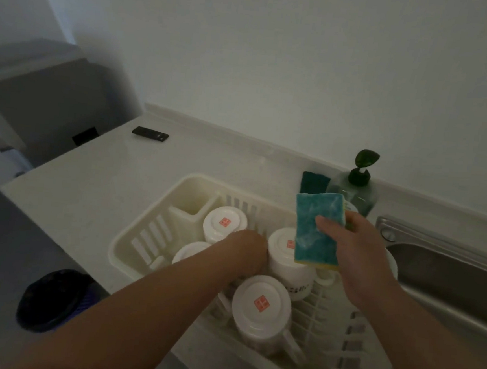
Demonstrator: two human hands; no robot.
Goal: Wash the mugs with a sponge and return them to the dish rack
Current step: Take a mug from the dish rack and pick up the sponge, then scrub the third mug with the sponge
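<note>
Taking the cream dish rack (131,242) as the landmark, everything the coming move turns on lies inside it or just over it. Several white mugs sit upside down in the rack, bases up: one near its far left corner (225,221), one in the middle (284,264), one at the near side (259,306) with its handle pointing toward the rack's near right edge, and another partly hidden under the forearm (189,251). The left hand (247,248) reaches down into the rack's middle, between the far mug and the middle one; its fingers are out of sight, so whether they have closed on anything cannot be told. The right hand (357,253) hovers above the rack's right half, pinched on a blue-green sponge (316,227) held upright, its long edge running up and down. The sink (447,261) lies just beyond the rack's right side, a soap bottle (356,188) behind the rack's far right corner. The left hand is plainly nearer the mugs, so a lift would likely fall to it, carrying rightward toward the sponge and sink
</note>
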